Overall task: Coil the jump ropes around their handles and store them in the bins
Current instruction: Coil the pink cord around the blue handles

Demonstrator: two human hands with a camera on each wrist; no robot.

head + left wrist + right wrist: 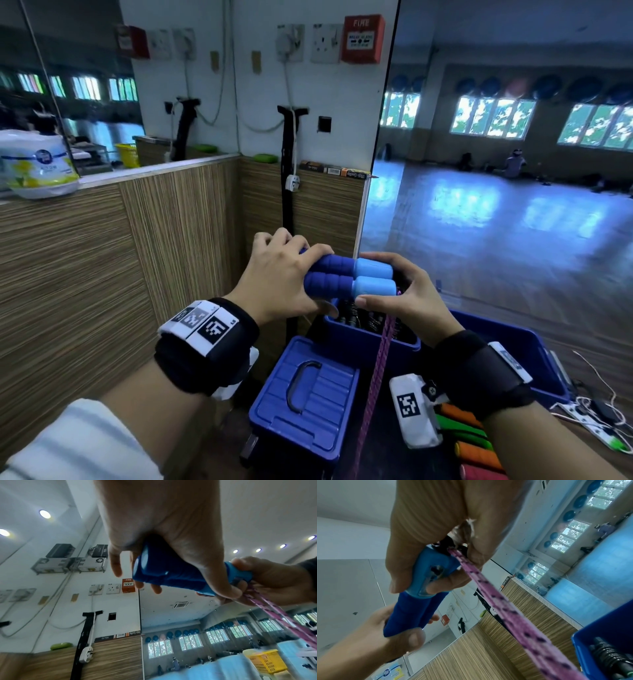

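Two blue jump-rope handles [349,279] lie side by side, dark foam grips to the left and light blue caps to the right. My left hand [281,274] grips the foam ends [164,574]. My right hand [404,291] holds the light blue cap ends [433,572]. A pink rope with dark flecks [376,370] hangs straight down from the caps [505,609], uncoiled. Just below the handles stands a blue bin [373,342] holding black ropes.
A closed blue box with a handle on its lid [301,394] sits front left of the bin. A larger blue bin [534,359] is to the right. Orange, green and red handles [469,442] lie at bottom right. A wood-panelled wall [102,274] stands left.
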